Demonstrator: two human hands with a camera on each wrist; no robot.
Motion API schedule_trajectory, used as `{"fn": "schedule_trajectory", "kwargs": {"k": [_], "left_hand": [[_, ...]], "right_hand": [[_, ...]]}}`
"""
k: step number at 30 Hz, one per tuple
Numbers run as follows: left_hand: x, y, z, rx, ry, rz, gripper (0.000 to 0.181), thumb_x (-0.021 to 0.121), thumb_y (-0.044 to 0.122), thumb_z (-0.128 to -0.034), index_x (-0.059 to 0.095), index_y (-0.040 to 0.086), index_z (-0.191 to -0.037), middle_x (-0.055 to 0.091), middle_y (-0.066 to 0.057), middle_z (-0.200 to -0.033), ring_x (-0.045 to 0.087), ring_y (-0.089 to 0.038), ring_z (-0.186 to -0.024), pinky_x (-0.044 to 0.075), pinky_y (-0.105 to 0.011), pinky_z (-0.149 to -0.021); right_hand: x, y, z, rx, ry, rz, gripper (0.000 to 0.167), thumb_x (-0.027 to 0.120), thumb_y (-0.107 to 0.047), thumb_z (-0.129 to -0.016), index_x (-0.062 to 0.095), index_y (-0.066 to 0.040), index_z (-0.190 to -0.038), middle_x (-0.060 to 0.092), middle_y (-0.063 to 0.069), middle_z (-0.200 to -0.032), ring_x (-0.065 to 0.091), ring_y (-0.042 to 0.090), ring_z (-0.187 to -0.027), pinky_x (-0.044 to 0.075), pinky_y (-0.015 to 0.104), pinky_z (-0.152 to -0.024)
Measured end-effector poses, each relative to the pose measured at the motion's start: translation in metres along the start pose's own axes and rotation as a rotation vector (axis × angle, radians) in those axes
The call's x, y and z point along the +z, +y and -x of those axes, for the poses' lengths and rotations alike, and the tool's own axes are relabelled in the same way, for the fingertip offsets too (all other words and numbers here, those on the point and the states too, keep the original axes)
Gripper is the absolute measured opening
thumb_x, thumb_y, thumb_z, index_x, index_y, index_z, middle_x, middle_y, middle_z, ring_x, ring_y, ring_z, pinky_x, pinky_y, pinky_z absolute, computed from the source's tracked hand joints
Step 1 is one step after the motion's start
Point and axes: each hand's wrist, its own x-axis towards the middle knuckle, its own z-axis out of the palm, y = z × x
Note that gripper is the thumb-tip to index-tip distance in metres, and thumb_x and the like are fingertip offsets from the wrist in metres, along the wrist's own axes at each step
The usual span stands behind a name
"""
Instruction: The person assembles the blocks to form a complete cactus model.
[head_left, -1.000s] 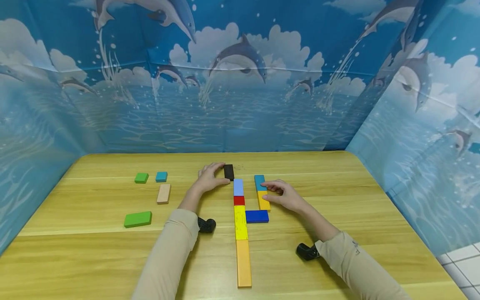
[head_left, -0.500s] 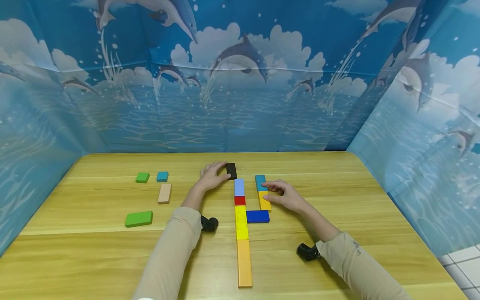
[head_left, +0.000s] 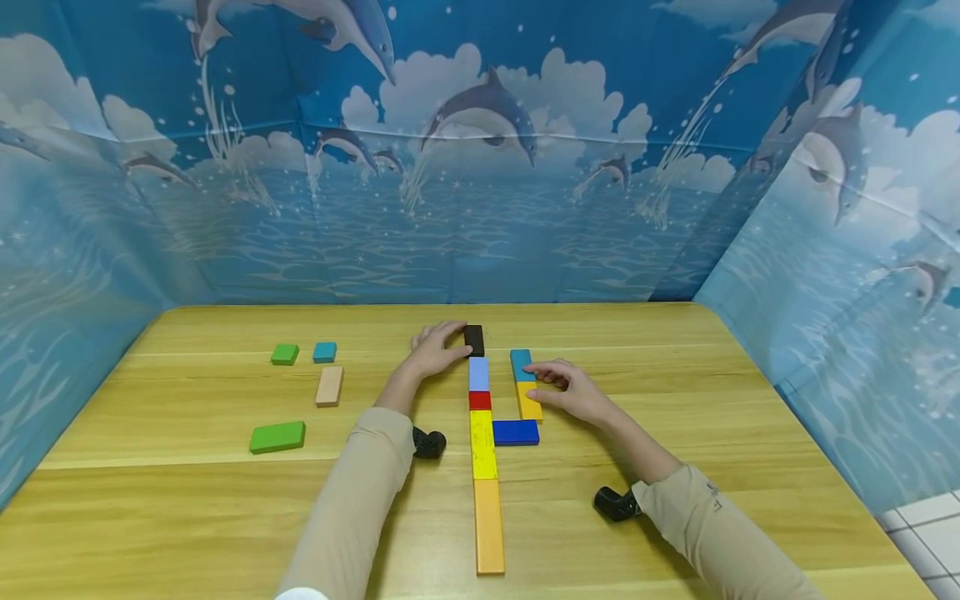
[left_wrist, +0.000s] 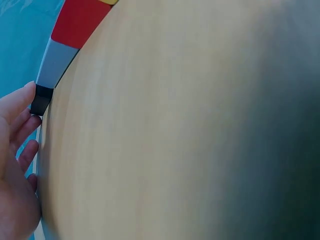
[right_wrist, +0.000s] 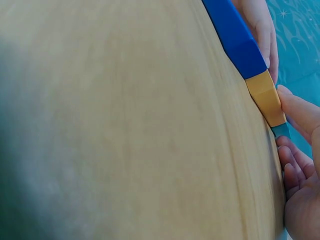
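My left hand (head_left: pixel 432 352) pinches a black block (head_left: pixel 474 340) by its two ends; in the left wrist view the thumb and a fingertip lie at opposite ends of the black block (left_wrist: pixel 41 101). That block sits at the far end of a column: light blue block (head_left: pixel 478 374), red block (head_left: pixel 480 401), bright yellow block (head_left: pixel 483 446) and long orange block (head_left: pixel 489 529). My right hand (head_left: pixel 576 395) touches the teal block (head_left: pixel 519 365) with a finger and the yellow-orange block (head_left: pixel 528 405) with the thumb. A dark blue block (head_left: pixel 515 432) lies between these and the column.
On the left of the table (head_left: pixel 180 492) lie a small green block (head_left: pixel 285 355), a small blue block (head_left: pixel 325 352), a beige block (head_left: pixel 329 387) and a larger green block (head_left: pixel 277 437). A dolphin-printed curtain (head_left: pixel 450 242) hangs behind the table.
My left hand has slid the black block to the right, from beside the column's far end to a place in line with it. The right hand stays where it was.
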Motion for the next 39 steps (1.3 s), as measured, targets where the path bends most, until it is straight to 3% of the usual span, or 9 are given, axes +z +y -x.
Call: {"fn": "schedule_trajectory", "kwargs": {"k": [2, 18, 39], "left_hand": [[0.0004, 0.0011, 0.0002, 0.005, -0.001, 0.001, 0.056, 0.054, 0.034, -0.0916, 0.036, 0.015, -0.141, 0.029, -0.009, -0.147, 0.020, -0.032, -0.133, 0.012, -0.051, -0.104], [0.0016, 0.0015, -0.0002, 0.034, -0.013, -0.010, 0.055, 0.055, 0.034, -0.0907, 0.038, 0.017, -0.140, 0.031, -0.007, -0.146, 0.024, -0.029, -0.129, 0.015, -0.048, -0.099], [0.0003, 0.0028, 0.0034, 0.036, -0.016, 0.027, 0.056, 0.057, 0.033, -0.0896, 0.039, 0.016, -0.140, 0.031, -0.008, -0.146, 0.021, -0.030, -0.131, 0.013, -0.049, -0.103]], "right_hand": [[0.0008, 0.0092, -0.0026, -0.011, 0.004, 0.008, 0.042, 0.067, -0.022, -0.084, 0.058, -0.008, -0.122, 0.054, 0.011, -0.107, 0.045, 0.023, -0.092, 0.039, 0.030, -0.076], [0.0012, 0.0089, -0.0026, 0.005, 0.007, 0.020, 0.042, 0.067, -0.023, -0.084, 0.058, -0.008, -0.122, 0.054, 0.011, -0.108, 0.045, 0.024, -0.093, 0.039, 0.032, -0.078], [0.0010, 0.0119, -0.0034, 0.001, 0.002, 0.013, 0.041, 0.067, -0.022, -0.084, 0.058, -0.008, -0.122, 0.054, 0.011, -0.108, 0.046, 0.024, -0.093, 0.039, 0.031, -0.078]]}}
